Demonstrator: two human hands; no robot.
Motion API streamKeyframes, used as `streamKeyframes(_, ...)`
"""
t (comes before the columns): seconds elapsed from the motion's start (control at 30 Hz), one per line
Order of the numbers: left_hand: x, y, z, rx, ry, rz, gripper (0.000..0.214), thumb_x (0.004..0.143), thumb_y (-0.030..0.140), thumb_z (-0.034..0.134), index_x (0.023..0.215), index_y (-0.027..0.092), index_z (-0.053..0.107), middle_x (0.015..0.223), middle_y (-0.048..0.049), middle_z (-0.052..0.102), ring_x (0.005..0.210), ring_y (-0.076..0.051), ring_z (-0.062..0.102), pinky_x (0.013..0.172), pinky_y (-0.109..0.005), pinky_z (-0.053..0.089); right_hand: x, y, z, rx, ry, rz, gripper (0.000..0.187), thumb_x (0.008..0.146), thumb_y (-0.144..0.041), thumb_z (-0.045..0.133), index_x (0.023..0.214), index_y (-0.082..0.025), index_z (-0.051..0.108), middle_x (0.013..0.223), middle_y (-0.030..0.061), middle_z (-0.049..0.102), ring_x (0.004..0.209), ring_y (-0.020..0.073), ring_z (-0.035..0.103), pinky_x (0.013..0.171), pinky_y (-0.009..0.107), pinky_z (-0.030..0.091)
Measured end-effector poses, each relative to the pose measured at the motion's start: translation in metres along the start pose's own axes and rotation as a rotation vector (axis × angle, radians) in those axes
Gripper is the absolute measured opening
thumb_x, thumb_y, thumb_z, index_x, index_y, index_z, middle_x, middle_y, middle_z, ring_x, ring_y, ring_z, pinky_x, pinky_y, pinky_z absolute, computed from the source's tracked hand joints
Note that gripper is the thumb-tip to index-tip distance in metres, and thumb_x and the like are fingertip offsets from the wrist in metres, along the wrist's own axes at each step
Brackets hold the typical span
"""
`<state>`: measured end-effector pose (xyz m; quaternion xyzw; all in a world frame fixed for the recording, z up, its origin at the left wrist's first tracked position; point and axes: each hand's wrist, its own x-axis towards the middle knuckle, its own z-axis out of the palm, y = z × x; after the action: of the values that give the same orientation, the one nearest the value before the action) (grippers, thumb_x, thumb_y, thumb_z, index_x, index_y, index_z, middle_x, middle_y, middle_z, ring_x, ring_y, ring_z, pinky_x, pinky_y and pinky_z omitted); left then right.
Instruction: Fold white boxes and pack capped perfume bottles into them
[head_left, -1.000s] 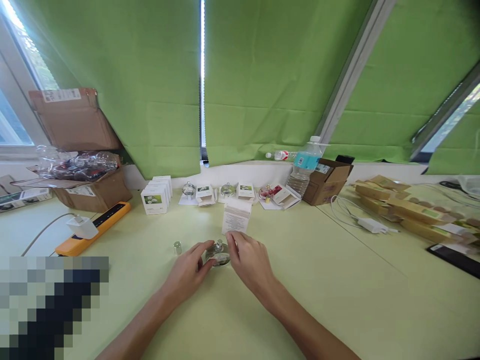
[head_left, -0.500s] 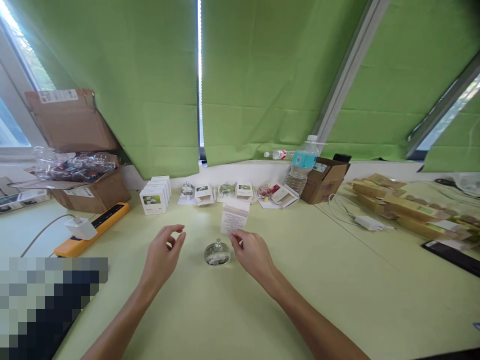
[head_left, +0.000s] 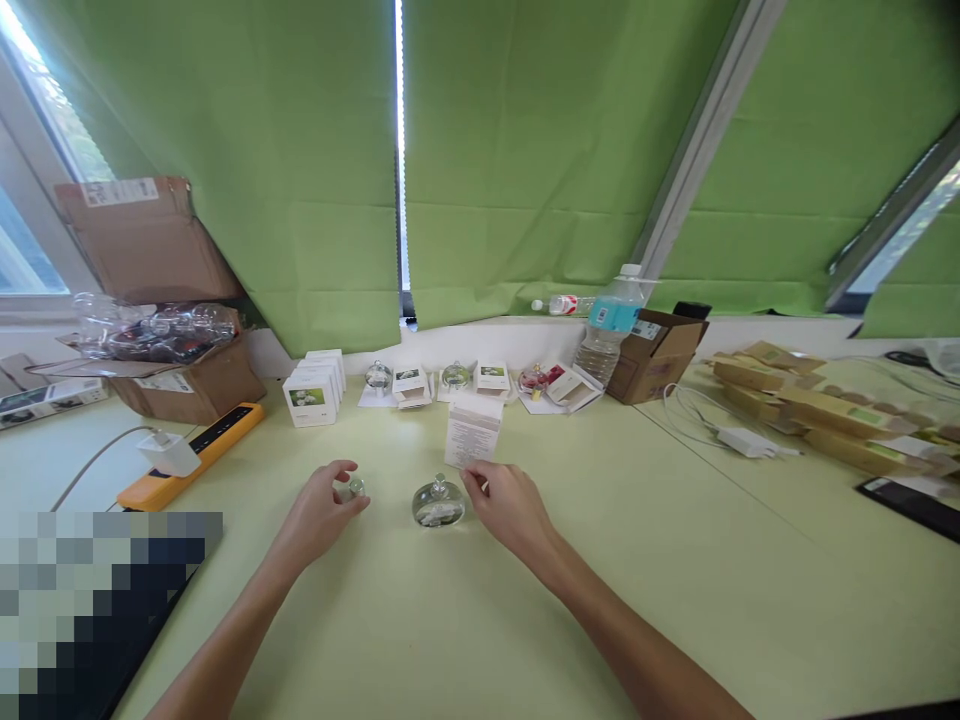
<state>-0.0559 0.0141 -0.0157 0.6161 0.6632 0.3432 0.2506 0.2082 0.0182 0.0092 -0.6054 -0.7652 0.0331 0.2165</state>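
**Left hand (head_left: 321, 508) at one cap (head_left: 356, 487), right hand (head_left: 514, 508) near one glass bottle (head_left: 439, 506)**

In the lower middle of the frame, one round glass bottle stands upright on the table (head_left: 420, 620). Left of it is the one small shiny cap, between the curved thumb and fingers of the left hand; whether they already press on it, I cannot tell. The right hand is just right of the bottle, its fingers curled and its fingertips close to the thumb; if something is pinched there, I cannot tell. Just behind it, one white carton (head_left: 474, 432) with printed text stands.

Across the centre are three more round bottles: two clear ones (head_left: 378, 377) and one reddish one (head_left: 533, 379), with three small open boxes (head_left: 492, 377) beside them. At their left, several white boxes (head_left: 310, 402) stand in one group, too overlapped to be counted surely. Two plastic bottles (head_left: 613, 318) are at centre right; one orange power strip (head_left: 217, 445) is at left.
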Motion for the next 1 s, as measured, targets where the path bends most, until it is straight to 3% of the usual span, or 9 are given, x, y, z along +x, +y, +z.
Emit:
streamKeyframes(0.17,-0.001,0.004,0.0,0.02,-0.035,-0.038,0.037,0.068,0.041,0.06,0.099,0.019,0.06,0.098,-0.0058,0.062,0.069,-0.017,0.06,0.059,-0.026,0.043,-0.001,0.0,0.0,-0.004,-0.017,-0.001,0.034,0.093,-0.03,0.04,0.076,-0.021,0.068,0.071,0.0024,0.069,0.066,0.0158,0.063,0.055,0.023,0.031)
streamKeyframes(0.3,-0.002,0.009,-0.002,0.036,-0.062,-0.024,0.021,0.07,0.036,0.058,0.083,0.019,0.061,0.07,0.0001,0.062,0.059,-0.015,0.057,0.055,-0.024,0.039,-0.001,0.0,0.001,-0.006,-0.019,-0.005,0.035,0.093,-0.031,0.039,0.077,-0.022,0.068,0.071,0.0029,0.07,0.066,0.0164,0.063,0.055,0.023,0.031)
streamKeyframes(0.4,-0.004,0.011,-0.001,0.035,-0.058,-0.008,0.016,0.071,0.035,0.056,0.077,0.02,0.06,0.06,0.003,0.059,0.052,-0.013,0.051,0.051,-0.023,0.034,-0.001,0.0,0.001,-0.008,-0.024,-0.003,0.035,0.093,-0.031,0.04,0.076,-0.021,0.069,0.07,0.0033,0.07,0.066,0.0163,0.063,0.055,0.023,0.03)
streamKeyframes(0.67,-0.008,0.017,0.0,-0.009,-0.043,0.027,0.021,0.073,0.04,0.056,0.079,0.02,0.059,0.069,0.0023,0.061,0.046,-0.009,0.046,0.046,-0.021,0.031,0.0,0.0,0.001,0.0,-0.032,-0.023,0.035,0.092,-0.032,0.04,0.074,-0.022,0.069,0.065,0.0018,0.068,0.058,0.0151,0.06,0.053,0.023,0.03)
streamKeyframes(1.0,-0.006,0.014,0.003,-0.045,-0.058,0.083,0.024,0.074,0.043,0.054,0.083,0.021,0.059,0.082,0.0005,0.063,0.051,-0.009,0.049,0.047,-0.021,0.035,0.001,0.002,0.002,0.022,-0.028,-0.02,0.034,0.092,-0.032,0.04,0.078,-0.023,0.07,0.07,0.0027,0.07,0.064,0.0165,0.062,0.055,0.023,0.031)
